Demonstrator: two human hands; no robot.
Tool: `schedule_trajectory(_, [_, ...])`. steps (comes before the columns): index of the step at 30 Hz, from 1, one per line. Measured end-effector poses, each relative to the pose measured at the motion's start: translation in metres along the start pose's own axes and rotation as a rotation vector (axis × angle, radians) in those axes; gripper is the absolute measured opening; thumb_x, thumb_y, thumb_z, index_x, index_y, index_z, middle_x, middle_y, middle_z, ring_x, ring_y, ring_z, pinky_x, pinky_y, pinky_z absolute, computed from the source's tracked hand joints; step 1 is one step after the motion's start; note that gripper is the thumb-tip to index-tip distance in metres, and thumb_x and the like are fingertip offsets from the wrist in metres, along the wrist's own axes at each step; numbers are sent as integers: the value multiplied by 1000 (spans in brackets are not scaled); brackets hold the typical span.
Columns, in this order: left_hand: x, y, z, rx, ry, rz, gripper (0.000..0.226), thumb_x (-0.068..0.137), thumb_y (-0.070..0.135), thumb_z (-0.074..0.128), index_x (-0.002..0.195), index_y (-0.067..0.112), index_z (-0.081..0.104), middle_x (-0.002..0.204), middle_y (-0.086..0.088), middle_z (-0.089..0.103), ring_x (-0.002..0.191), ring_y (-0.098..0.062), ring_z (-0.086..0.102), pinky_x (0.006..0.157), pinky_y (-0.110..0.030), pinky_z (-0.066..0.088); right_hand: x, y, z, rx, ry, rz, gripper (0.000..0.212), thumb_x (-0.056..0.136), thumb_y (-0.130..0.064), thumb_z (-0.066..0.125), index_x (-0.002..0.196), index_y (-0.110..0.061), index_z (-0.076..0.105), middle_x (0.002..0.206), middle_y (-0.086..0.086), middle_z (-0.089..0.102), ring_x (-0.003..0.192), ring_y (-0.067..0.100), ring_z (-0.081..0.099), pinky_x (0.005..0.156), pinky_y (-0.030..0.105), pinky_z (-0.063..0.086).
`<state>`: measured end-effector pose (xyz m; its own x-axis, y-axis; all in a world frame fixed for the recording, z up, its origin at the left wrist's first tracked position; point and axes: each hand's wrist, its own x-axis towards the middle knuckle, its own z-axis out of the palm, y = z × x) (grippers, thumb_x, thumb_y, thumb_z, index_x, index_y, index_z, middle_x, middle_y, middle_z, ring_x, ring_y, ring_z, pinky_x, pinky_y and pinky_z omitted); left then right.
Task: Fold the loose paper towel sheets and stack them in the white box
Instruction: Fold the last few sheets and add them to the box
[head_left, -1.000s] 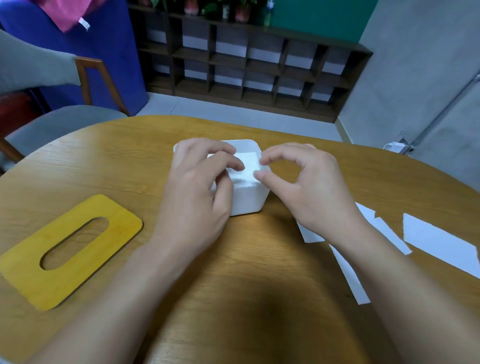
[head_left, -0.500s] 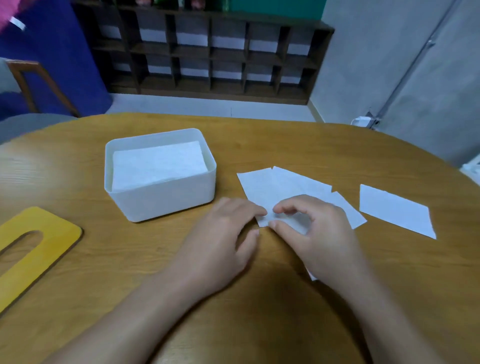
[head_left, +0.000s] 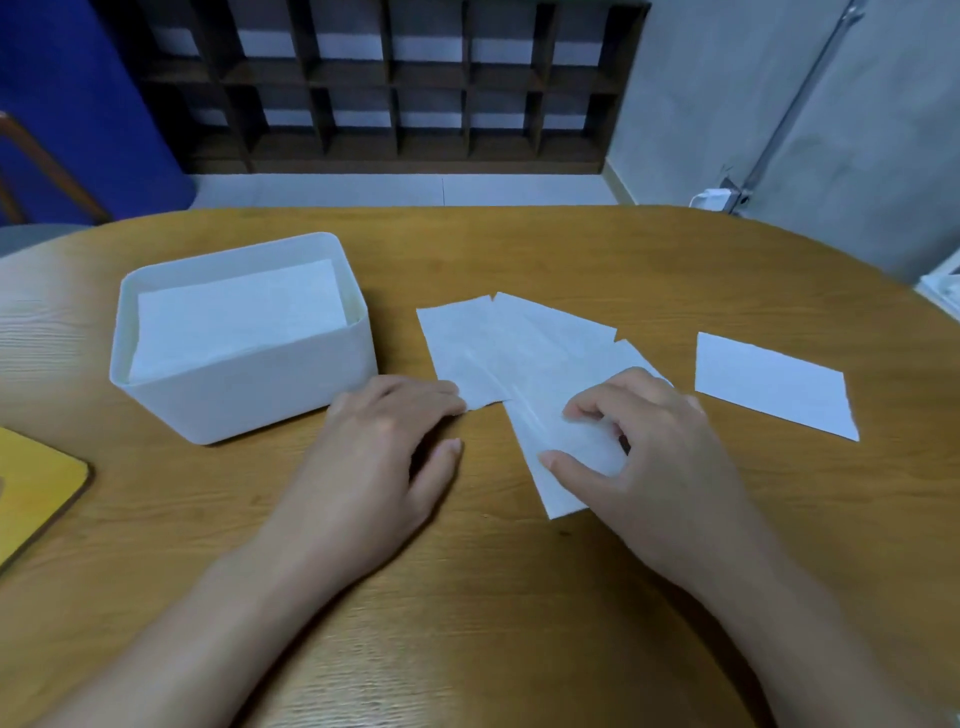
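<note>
Here the right hand (head_left: 644, 447) pinches the near white paper towel sheet (head_left: 550, 447), long axis running away leftward; the relaxed left hand (head_left: 384, 447) rests between it and the white plastic box (head_left: 249, 395).

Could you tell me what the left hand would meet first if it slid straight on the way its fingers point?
Probably the nearest loose sheet: the left hand lies flat on the table, fingertips at that sheet's near corner, pointing up and right.
</note>
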<state>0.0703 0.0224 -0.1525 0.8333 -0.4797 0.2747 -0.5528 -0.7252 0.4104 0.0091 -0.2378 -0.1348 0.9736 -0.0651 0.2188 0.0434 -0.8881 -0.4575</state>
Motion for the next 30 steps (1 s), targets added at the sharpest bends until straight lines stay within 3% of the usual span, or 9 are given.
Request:
schedule_trajectory(6, [-1,3,-1,23,21,-41,29,100,29,75,129,24,73,132,12,74,127,-16,64,108,-46,52,-1,5,-1,-5,2,26,22,95,-50,76,111,-35,73,108,-24,60,112,-5,50,94,28,37])
schedule_trajectory(10, [-2,4,-3,24,30,-22,29,101,33,69,129,24,73,131,12,74,126,-16,64,108,-44,51,1,7,3,2,37,-4,3,100,-36,75,101,-34,77,99,-22,65,95,3,59,97,33,42])
schedule_trajectory(13, [-2,4,-4,20,35,-18,34,99,37,65,128,22,75,133,10,74,127,-17,65,109,-45,52,2,8,5,34,56,-28,12,101,-30,76,91,-36,76,92,-21,66,92,4,62,94,35,42])
schedule_trajectory(16, [-3,3,-2,-16,74,5,26,102,28,72,127,20,77,134,8,73,127,-19,63,111,-43,51,3,8,3,147,82,-33,16,100,-31,77,85,-36,77,89,-21,69,90,7,66,91,41,48])
schedule_trajectory(20, [-4,13,-7,-126,123,23,44,100,25,76,143,24,67,140,12,67,131,-12,58,114,-18,39,2,0,-3,218,164,-77,16,100,-29,77,84,-31,78,88,-20,70,91,9,66,86,45,50])
schedule_trajectory(23, [-4,22,-9,-129,139,130,56,100,27,80,152,22,61,149,9,61,140,-17,53,119,-26,39,-3,-16,-3,144,154,-184,13,104,-32,75,91,-30,77,95,-20,68,96,6,62,89,35,43])
schedule_trajectory(25, [-4,28,-6,-124,158,187,42,103,29,79,142,20,69,140,9,66,130,-21,57,111,-34,46,-8,-27,3,162,128,-260,10,104,-33,75,96,-29,78,98,-18,68,98,6,62,90,33,42])
schedule_trajectory(27, [-5,31,-3,-134,186,220,19,105,32,74,120,20,77,118,12,71,111,-21,59,96,-36,50,-12,-35,9,225,124,-298,9,102,-34,77,97,-27,79,99,-17,69,99,7,65,92,33,44])
schedule_trajectory(30, [-9,28,-5,-218,211,156,9,105,30,73,105,23,78,102,14,71,99,-17,63,85,-36,51,-14,-40,8,326,102,-251,19,97,-46,78,106,-30,75,103,-19,70,104,5,66,93,23,45])
